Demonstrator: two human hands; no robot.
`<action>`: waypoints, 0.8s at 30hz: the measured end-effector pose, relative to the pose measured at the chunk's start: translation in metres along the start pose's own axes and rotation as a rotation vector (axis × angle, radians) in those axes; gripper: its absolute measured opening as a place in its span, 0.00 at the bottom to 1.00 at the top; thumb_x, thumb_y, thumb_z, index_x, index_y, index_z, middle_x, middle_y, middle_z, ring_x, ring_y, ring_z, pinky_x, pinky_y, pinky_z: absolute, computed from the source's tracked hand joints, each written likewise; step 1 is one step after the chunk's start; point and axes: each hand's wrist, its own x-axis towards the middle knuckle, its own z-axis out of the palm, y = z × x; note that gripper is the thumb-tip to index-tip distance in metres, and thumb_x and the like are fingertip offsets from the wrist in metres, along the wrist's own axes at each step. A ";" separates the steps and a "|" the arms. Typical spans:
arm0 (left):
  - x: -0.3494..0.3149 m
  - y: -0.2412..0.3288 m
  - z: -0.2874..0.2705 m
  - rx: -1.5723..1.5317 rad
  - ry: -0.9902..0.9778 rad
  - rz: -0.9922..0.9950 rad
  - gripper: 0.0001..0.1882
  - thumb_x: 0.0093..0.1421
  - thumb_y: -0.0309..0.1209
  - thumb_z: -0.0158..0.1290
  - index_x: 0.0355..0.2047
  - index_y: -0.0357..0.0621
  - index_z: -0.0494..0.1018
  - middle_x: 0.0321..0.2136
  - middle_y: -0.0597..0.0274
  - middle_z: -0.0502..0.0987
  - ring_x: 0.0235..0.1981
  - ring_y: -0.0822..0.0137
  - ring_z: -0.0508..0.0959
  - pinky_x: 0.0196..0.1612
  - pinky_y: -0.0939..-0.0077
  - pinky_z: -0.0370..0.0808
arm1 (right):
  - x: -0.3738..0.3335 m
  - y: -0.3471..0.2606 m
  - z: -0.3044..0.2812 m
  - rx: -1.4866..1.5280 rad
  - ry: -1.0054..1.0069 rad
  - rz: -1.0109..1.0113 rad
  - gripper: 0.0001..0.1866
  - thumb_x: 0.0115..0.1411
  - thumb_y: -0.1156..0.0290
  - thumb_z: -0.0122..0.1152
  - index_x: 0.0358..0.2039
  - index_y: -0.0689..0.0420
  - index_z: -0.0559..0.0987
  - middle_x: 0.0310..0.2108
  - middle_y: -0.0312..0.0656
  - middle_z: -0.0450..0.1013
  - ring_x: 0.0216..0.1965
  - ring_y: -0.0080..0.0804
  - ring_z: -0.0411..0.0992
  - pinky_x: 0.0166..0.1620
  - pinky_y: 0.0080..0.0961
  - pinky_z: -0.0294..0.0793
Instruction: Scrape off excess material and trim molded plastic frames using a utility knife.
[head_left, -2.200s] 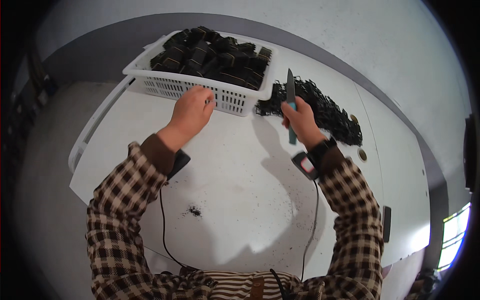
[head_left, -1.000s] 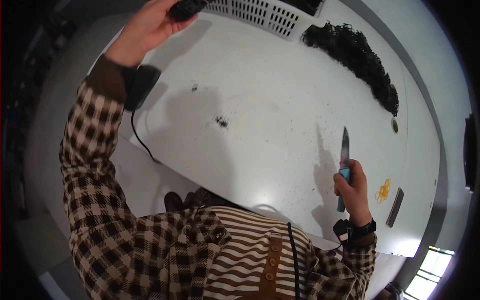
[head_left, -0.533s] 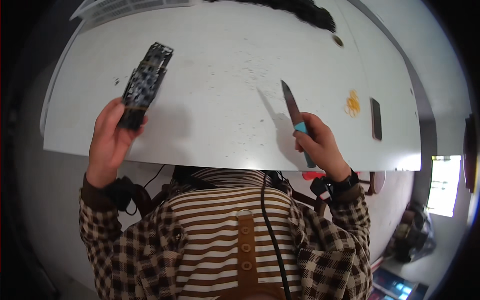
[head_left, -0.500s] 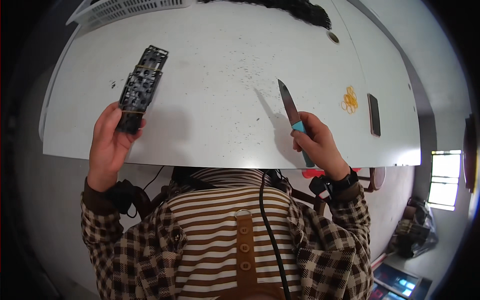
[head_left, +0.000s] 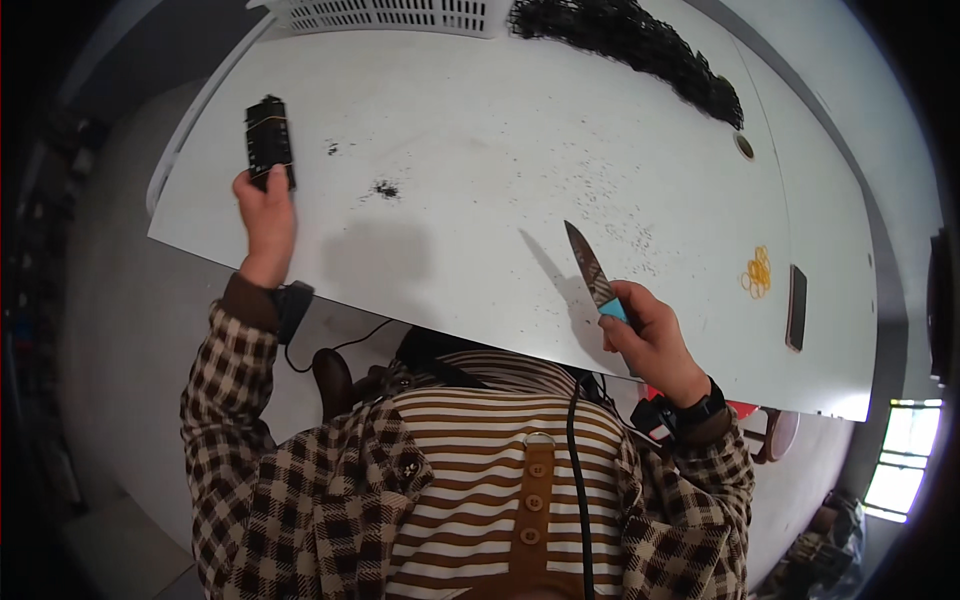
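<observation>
At the table's left side my left hand [head_left: 267, 215] is closed on the near end of a bundle of black perforated plastic parts [head_left: 268, 138]. Rubber bands wrap around the bundle. My right hand [head_left: 650, 335] grips a knife [head_left: 590, 265] by its turquoise handle near the front edge, with the blade pointing away and slightly left. Part of the handle is hidden by my fingers. Small dark bits lie scattered over the white table [head_left: 450, 250], with a denser little heap of black bits [head_left: 385, 189] to the right of my left hand.
A white slotted basket [head_left: 390, 14] stands at the far edge. Black netted plastic pieces [head_left: 640, 50] lie at the far right, near a roll of tape [head_left: 743, 146]. Yellow rubber bands [head_left: 757, 272] and a phone [head_left: 796, 308] are on the right. A black cable [head_left: 578, 480] hangs down my front.
My left hand has carried the bundle farther left and turned it over toward a narrower side. The view has swung left, and my right hand still holds the knife.
</observation>
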 end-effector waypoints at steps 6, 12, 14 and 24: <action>-0.020 -0.009 0.063 -0.051 -0.232 0.127 0.25 0.55 0.33 0.50 0.46 0.29 0.55 0.40 0.49 0.63 0.42 0.62 0.64 0.48 0.69 0.62 | -0.005 0.000 0.005 0.061 0.048 -0.010 0.16 0.56 0.78 0.51 0.46 0.64 0.66 0.24 0.34 0.68 0.24 0.16 0.66 0.29 0.14 0.67; -0.111 0.051 0.164 -0.147 -0.418 0.311 0.25 0.52 0.33 0.53 0.46 0.34 0.56 0.39 0.48 0.63 0.41 0.59 0.65 0.47 0.66 0.62 | -0.022 0.013 -0.005 0.111 0.095 0.033 0.15 0.57 0.78 0.51 0.45 0.64 0.67 0.24 0.33 0.67 0.25 0.16 0.66 0.29 0.14 0.67; -0.114 0.075 0.177 -0.245 -0.456 0.171 0.25 0.53 0.33 0.52 0.46 0.34 0.56 0.37 0.49 0.65 0.39 0.60 0.66 0.45 0.67 0.64 | -0.026 0.016 -0.013 0.122 0.093 0.013 0.15 0.57 0.78 0.51 0.45 0.64 0.67 0.24 0.33 0.67 0.24 0.16 0.66 0.29 0.14 0.67; 0.018 0.051 0.095 -0.069 -0.009 0.195 0.22 0.55 0.39 0.52 0.37 0.30 0.63 0.27 0.60 0.69 0.27 0.68 0.68 0.32 0.72 0.68 | -0.026 0.054 -0.075 0.189 0.149 0.044 0.14 0.57 0.79 0.50 0.45 0.63 0.67 0.24 0.32 0.67 0.23 0.17 0.65 0.28 0.15 0.66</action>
